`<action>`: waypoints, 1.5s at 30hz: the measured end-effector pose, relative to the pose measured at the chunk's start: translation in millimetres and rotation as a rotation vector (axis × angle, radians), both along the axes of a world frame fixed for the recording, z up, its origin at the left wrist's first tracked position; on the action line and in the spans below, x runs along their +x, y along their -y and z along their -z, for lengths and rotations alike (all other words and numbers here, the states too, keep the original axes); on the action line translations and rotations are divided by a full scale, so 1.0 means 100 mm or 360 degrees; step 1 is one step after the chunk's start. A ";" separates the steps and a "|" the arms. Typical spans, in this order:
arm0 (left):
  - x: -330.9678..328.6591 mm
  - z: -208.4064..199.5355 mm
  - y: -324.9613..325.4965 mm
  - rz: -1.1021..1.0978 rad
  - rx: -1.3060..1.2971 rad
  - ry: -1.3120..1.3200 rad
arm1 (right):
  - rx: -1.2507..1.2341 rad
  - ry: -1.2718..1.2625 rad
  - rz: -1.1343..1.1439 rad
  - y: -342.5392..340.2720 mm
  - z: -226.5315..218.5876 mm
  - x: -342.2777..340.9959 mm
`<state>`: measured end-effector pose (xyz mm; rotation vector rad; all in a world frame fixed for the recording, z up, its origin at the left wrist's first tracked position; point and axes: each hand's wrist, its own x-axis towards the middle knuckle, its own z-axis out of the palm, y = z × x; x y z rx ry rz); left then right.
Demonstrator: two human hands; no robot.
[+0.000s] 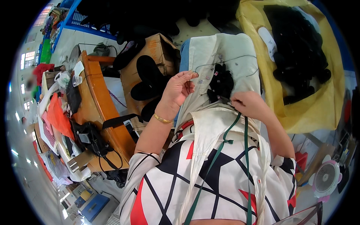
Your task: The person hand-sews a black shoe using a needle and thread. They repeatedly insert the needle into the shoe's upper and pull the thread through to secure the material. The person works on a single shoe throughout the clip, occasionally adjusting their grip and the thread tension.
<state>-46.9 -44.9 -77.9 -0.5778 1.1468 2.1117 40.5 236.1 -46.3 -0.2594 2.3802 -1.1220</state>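
Note:
My left hand (177, 90) is raised over the left side of my lap, with thumb and forefinger pinched together on a dark thread (225, 61). From those fingertips the thread arcs rightward across the pale apron (240, 47) on my knees. A needle cannot be made out. My right hand (249, 104) is closed low at the right of my lap, its fingertips at the gathered edge of the cloth; whatever they grip is hidden. Between the hands lies a small heap of black pieces (220, 83) with pinkish spots.
To the right stands a yellow sack (322, 112) full of black sole-shaped pieces (296, 48). A cardboard box (157, 48) with black padded pieces (148, 73) on it is at the left. Beyond are a wooden table (93, 97), a black bag (90, 137) and, lower right, a fan (326, 177).

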 end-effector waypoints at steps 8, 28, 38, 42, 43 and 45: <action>0.14 -0.01 -0.06 -0.0048 -0.0002 -0.0056 | -0.1151 0.0691 0.0605 0.42 0.16 -0.13; 0.29 -0.04 -0.15 -0.0078 0.0021 0.0073 | -0.0584 0.0218 0.0342 0.93 0.20 -0.31; 0.31 -0.16 -0.08 0.0445 -0.0596 -0.0625 | -0.0503 -0.0150 0.0324 0.70 -0.11 -0.23; 0.32 -0.27 -0.08 0.0632 -0.0619 -0.0780 | -0.0705 0.0002 0.0310 0.71 -0.02 -0.26; 0.31 -0.28 -0.07 0.0669 -0.0652 -0.0813 | -0.0624 -0.0022 0.0282 0.70 0.00 -0.26; 0.32 -0.28 -0.04 0.0607 -0.0664 -0.0814 | -0.0670 -0.0049 0.0361 0.68 -0.01 -0.26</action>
